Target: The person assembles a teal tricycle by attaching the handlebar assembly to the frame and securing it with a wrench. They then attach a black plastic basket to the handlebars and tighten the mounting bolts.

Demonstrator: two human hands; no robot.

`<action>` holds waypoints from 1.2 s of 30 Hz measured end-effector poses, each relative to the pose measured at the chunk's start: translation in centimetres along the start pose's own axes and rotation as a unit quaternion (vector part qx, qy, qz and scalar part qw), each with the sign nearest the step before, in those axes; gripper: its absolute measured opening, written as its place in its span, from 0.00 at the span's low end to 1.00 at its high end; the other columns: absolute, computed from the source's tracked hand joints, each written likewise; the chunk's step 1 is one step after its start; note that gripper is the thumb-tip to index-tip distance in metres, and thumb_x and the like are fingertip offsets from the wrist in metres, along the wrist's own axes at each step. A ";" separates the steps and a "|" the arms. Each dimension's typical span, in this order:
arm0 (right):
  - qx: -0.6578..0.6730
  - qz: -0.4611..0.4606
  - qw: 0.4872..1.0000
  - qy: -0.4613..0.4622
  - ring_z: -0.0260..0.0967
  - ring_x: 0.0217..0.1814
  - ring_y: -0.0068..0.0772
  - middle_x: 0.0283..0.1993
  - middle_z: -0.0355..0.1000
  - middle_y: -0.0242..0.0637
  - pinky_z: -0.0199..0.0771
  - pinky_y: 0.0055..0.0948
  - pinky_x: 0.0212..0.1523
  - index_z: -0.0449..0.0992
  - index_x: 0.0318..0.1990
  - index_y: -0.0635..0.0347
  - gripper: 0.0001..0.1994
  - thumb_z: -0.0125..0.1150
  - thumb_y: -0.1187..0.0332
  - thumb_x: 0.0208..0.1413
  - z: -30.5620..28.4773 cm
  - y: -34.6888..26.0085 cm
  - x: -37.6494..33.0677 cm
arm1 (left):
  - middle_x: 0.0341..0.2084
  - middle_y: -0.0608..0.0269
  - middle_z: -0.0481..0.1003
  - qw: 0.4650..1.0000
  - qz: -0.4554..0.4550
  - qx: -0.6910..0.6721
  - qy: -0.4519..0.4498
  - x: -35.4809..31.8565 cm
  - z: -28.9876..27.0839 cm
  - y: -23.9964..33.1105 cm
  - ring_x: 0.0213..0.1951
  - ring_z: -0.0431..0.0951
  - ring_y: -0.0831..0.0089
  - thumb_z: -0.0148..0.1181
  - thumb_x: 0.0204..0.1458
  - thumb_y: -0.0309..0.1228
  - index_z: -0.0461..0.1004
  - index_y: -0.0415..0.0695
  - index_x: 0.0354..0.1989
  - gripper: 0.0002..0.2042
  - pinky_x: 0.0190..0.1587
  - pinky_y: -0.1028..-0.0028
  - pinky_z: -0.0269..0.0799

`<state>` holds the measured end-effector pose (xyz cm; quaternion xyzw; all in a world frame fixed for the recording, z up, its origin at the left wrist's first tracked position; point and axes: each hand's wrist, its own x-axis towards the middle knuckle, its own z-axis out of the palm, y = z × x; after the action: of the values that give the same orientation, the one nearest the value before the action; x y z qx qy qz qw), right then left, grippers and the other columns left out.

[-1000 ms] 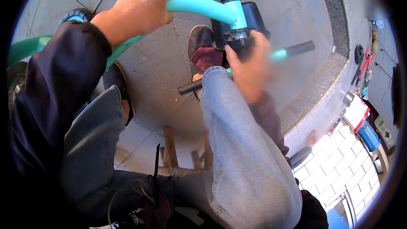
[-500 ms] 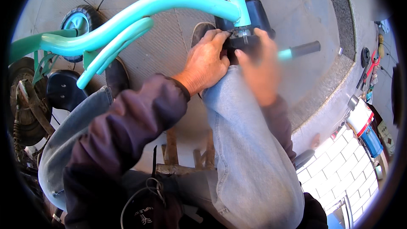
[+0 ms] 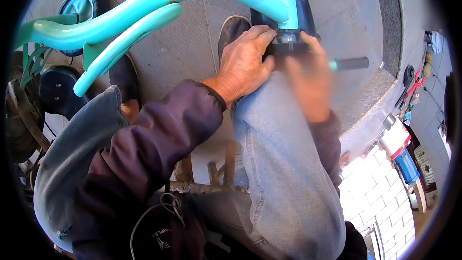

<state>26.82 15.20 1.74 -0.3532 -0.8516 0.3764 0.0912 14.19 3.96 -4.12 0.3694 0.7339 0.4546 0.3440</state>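
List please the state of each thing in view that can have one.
Left hand: fingers bent, at the joint below the frame.
Right hand: blurred; its grip cannot be told.
Frame: curved, bare turquoise.
Wheel: tyre on.
Black handle: fitted on its bar.
Left sleeve: down to the wrist.

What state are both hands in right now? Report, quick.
Left hand: fingers curled at the black fitting below the turquoise tube; grip cannot be told.
Right hand: blurred, beside the same fitting; open or closed cannot be told.
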 end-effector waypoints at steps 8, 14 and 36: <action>-0.029 -0.001 0.999 -0.028 0.77 0.44 0.28 0.51 0.76 0.41 0.79 0.27 0.45 0.73 0.58 0.63 0.22 0.68 0.76 0.54 -1.5 -0.7 0.3 | 0.55 0.53 0.71 0.999 -0.004 -0.029 -0.030 -0.1 -0.2 -0.4 0.51 0.77 0.51 0.63 0.47 0.25 0.71 0.40 0.57 0.25 0.54 0.61 0.75; -0.167 -0.004 0.985 0.032 0.74 0.38 0.25 0.47 0.76 0.39 0.76 0.25 0.38 0.76 0.52 0.64 0.15 0.66 0.75 0.58 -1.9 -1.1 -1.6 | 0.55 0.52 0.71 1.000 0.018 -0.008 -0.024 -0.4 -0.4 -0.6 0.49 0.77 0.50 0.61 0.48 0.23 0.70 0.40 0.58 0.25 0.53 0.60 0.75; 0.477 0.403 0.769 0.137 0.64 0.29 0.22 0.29 0.65 0.30 0.70 0.26 0.33 0.71 0.43 0.58 0.29 0.35 0.40 0.69 5.2 0.6 -0.7 | 0.56 0.49 0.71 0.997 0.062 0.034 -0.020 0.5 -0.9 -0.4 0.52 0.76 0.49 0.55 0.47 0.18 0.68 0.40 0.61 0.28 0.54 0.61 0.75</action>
<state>25.47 12.02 -2.30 -0.6229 -0.3204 0.6841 0.2035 13.12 3.93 -4.27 0.4342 0.7178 0.4424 0.3170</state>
